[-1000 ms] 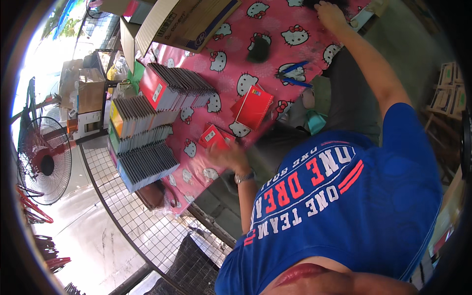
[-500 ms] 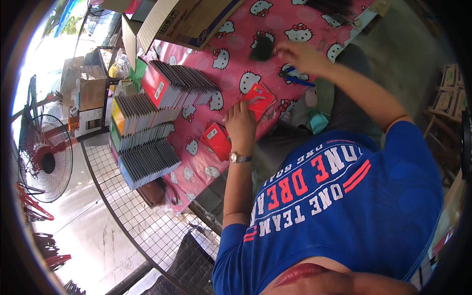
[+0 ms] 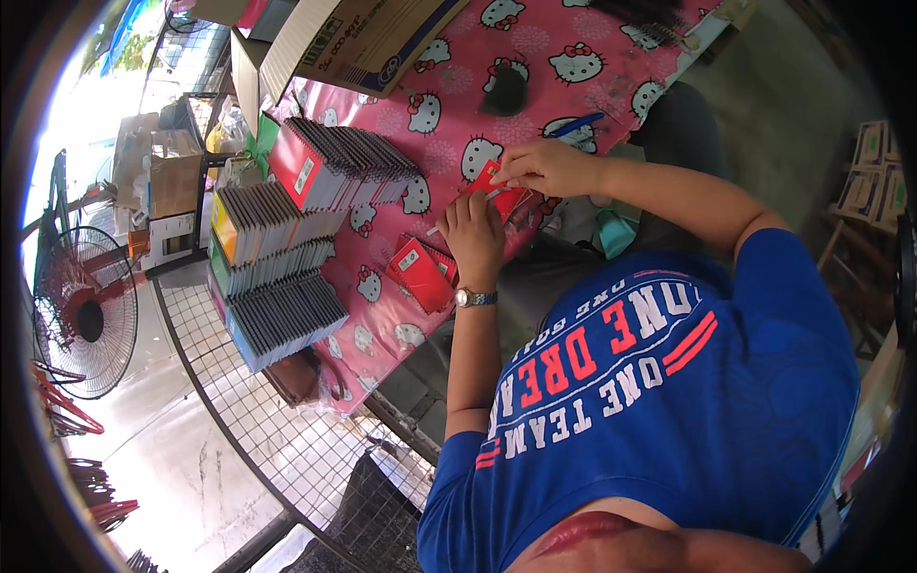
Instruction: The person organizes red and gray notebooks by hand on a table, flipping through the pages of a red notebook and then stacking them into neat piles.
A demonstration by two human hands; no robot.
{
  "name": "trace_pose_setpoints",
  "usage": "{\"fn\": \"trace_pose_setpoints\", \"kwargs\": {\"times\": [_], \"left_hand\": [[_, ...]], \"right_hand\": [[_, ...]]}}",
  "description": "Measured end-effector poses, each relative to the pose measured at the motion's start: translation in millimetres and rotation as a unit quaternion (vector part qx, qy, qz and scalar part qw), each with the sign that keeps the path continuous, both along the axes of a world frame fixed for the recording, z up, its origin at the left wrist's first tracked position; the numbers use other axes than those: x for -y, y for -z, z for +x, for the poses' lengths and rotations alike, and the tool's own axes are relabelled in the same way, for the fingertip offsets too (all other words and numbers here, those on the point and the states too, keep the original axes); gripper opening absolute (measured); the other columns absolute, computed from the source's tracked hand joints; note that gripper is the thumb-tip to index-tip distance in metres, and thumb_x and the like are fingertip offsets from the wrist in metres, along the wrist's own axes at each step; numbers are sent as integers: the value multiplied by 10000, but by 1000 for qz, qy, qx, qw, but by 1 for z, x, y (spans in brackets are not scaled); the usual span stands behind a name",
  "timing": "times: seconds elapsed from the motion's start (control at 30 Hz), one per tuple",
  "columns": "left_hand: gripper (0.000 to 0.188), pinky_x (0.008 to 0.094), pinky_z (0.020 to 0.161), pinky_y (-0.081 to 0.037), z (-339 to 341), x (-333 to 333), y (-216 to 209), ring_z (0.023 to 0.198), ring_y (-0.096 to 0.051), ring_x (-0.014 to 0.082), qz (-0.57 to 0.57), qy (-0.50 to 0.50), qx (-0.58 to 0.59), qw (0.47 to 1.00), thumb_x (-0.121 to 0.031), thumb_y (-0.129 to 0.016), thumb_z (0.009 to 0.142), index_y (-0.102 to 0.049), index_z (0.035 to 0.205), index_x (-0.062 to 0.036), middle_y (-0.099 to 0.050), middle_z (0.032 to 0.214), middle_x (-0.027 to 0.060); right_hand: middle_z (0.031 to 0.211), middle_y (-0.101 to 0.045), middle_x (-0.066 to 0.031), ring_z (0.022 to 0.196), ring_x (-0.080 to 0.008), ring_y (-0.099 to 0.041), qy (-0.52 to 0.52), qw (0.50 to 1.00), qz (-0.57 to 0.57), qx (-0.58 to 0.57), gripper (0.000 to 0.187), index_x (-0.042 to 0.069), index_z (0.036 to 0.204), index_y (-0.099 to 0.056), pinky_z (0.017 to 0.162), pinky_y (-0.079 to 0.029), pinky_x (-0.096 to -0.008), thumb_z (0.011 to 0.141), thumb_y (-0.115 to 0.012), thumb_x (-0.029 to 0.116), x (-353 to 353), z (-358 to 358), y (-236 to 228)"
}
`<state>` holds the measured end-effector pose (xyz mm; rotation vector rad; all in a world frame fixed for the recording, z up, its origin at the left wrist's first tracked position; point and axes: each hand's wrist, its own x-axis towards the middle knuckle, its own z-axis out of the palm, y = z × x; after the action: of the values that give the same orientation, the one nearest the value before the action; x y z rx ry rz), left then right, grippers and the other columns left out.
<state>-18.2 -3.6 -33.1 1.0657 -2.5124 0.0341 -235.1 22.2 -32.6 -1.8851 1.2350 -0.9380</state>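
Note:
A red spiral notebook (image 3: 513,200) lies partly under both hands on the pink table cover. My left hand (image 3: 475,229), with a watch at the wrist, rests with bent fingers on its left side and holds it. A thin whitish piece pokes out beside these fingers. At the notebook's far edge, my right hand (image 3: 544,168) has its fingers pinched together; whatever is between them is too small to make out. More red notebooks (image 3: 420,275) lie left of my left wrist. Beyond my right hand lies a blue-handled tool (image 3: 578,124), its head hidden.
Stacks of spiral notebooks stand at the left, with red (image 3: 298,172), yellow (image 3: 225,225) and blue covers. A cardboard box (image 3: 368,43) is behind them. A dark flat pad (image 3: 503,93) lies on the table cover (image 3: 392,119). A fan (image 3: 88,320) stands far left.
My right hand has come down from the far side to the red notebook, its fingers now pinched. The blue-handled tool lies slightly farther away. My left hand has shifted a little.

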Motion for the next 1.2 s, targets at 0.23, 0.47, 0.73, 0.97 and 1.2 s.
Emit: {"fn": "trace_pose_setpoints", "kwargs": {"times": [0.23, 0.47, 0.73, 0.97, 1.2], "left_hand": [[202, 442, 845, -385, 1, -1, -2, 922, -546, 301, 11, 14, -6, 1000, -199, -572, 913, -585, 1066, -68, -597, 978, 119], [226, 433, 859, -377, -2, 0, -1, 925, -549, 292, 10, 3, -5, 1000, -214, -574, 916, -578, 1086, -65, -602, 986, 113], [267, 460, 889, -349, -14, -5, 0, 923, -552, 285, -12, -13, -21, 1000, -227, -578, 910, -547, 1130, -79, -602, 986, 94], [258, 475, 928, -340, -10, -7, -3, 958, -548, 292, 0, -18, 5, 1000, -235, -584, 894, -569, 1092, -70, -599, 994, 110], [237, 495, 980, -321, -6, -7, 0, 1010, -541, 303, 26, -3, -11, 1000, -267, -601, 892, -599, 1063, -102, -600, 1010, 97]], "right_hand": [[931, -600, -53, 878, -230, -602, -3, 994, -107, 33, 267, 91, 1044, -703, 775, -475, -359, 792, -643, 28, 9, 8, 0], [914, -595, -49, 926, -237, -594, -14, 992, -89, 84, 202, 94, 1004, -706, 820, -468, -365, 818, -644, 50, 6, 12, 3], [1085, -605, -155, 959, -295, -644, 11, 994, 62, -91, 462, 117, 1284, -536, 765, -518, -418, 845, -663, 186, 9, 10, -17], [1118, -614, -141, 989, -369, -624, -34, 986, 46, -154, 369, 98, 1190, -558, 812, -501, -465, 851, -645, 215, 16, 16, -35], [1084, -649, -150, 1049, -321, -595, 146, 922, -148, -328, 412, 79, 1104, -624, 903, -472, -428, 782, -727, 313, 89, -56, 4]]}}
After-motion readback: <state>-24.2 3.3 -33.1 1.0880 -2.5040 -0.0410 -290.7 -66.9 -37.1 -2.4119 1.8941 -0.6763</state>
